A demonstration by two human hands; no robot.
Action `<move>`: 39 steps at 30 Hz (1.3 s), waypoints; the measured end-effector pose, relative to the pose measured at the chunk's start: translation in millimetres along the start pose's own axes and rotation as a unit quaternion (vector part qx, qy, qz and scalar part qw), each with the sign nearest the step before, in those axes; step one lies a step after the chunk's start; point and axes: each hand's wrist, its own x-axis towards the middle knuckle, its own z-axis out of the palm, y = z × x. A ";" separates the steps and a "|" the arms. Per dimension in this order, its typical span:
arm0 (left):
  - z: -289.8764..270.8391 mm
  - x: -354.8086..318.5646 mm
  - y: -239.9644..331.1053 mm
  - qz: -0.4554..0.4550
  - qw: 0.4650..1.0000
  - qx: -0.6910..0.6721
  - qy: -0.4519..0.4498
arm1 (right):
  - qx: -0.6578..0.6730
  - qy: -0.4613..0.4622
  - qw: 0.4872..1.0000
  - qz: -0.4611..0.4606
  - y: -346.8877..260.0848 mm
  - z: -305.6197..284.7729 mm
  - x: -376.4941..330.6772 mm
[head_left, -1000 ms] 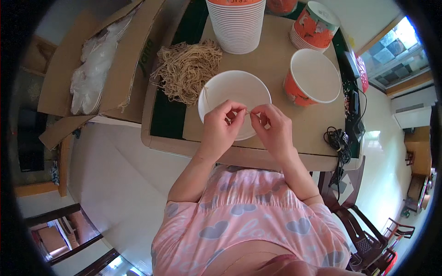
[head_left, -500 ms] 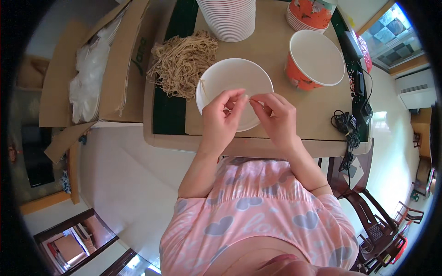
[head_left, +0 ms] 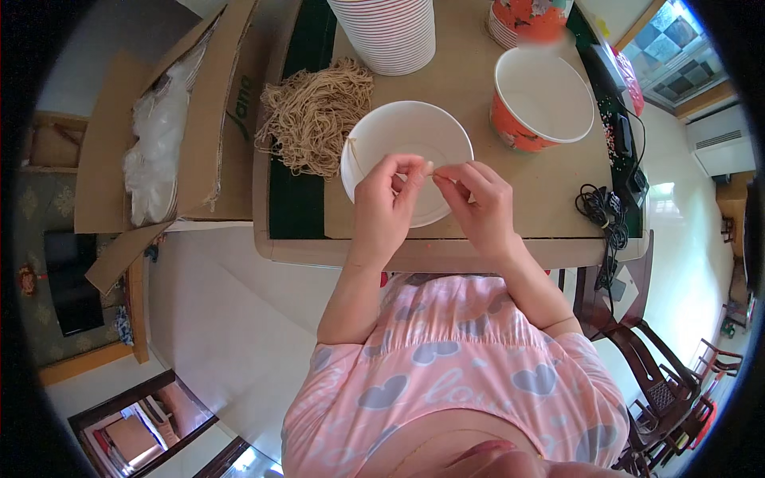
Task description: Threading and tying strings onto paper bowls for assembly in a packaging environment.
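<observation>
A white paper bucket [head_left: 374, 127] stands open-topped at the table's near edge, with a short end of tan string [head_left: 352, 145] at its left rim. Over the bucket, my left hand [head_left: 389, 195] and my right hand [head_left: 480, 199] meet at their fingertips. Thumb and forefinger of each are pinched together on what looks like a thin bit of string, mostly hidden by the fingers. A loose heap of tan strings [head_left: 315, 115] lies to the left of the bucket.
Behind stands a tall stack of white paper buckets [head_left: 386, 36]. An orange-patterned paper bucket [head_left: 518, 123] is at the right, with another orange stack [head_left: 530, 17] beyond it. Black cables [head_left: 602, 211] lie by the right edge. A cardboard box [head_left: 195, 119] stands left of the table.
The whole view has shifted slightly. Both hands keep their pinch over the bucket, with only small movement at the fingertips.
</observation>
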 end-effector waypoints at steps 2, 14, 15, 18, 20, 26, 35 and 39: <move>0.7 0.5 -6.4 0.039 0.999 0.025 -0.003 | 0.008 0.000 1.000 -0.004 -2.2 0.0 0.8; 10.4 -0.8 -9.8 0.107 0.991 0.051 0.060 | 0.018 -0.009 1.000 -0.005 -2.5 -4.3 3.0; 9.8 -0.5 -7.9 0.091 0.993 0.051 0.052 | 0.021 -0.018 0.999 0.028 -4.8 -5.9 3.9; 8.1 -4.5 1.8 0.075 0.997 0.011 0.022 | 0.083 -0.009 0.996 0.031 -8.1 -7.6 7.4; -2.6 -3.9 10.9 0.062 0.996 0.051 -0.027 | 0.101 -0.017 0.993 0.056 -6.6 -16.0 12.1; -19.6 2.9 40.8 0.061 0.990 0.005 -0.129 | 0.152 -0.041 0.987 -0.006 -1.6 -36.4 21.6; -27.0 15.2 67.3 0.085 0.962 -0.253 -0.057 | 0.173 -0.028 0.982 0.077 32.1 -43.2 -5.3; -20.0 17.8 60.7 0.073 0.955 -0.282 -0.056 | 0.171 -0.039 0.976 0.127 33.8 -45.7 -7.0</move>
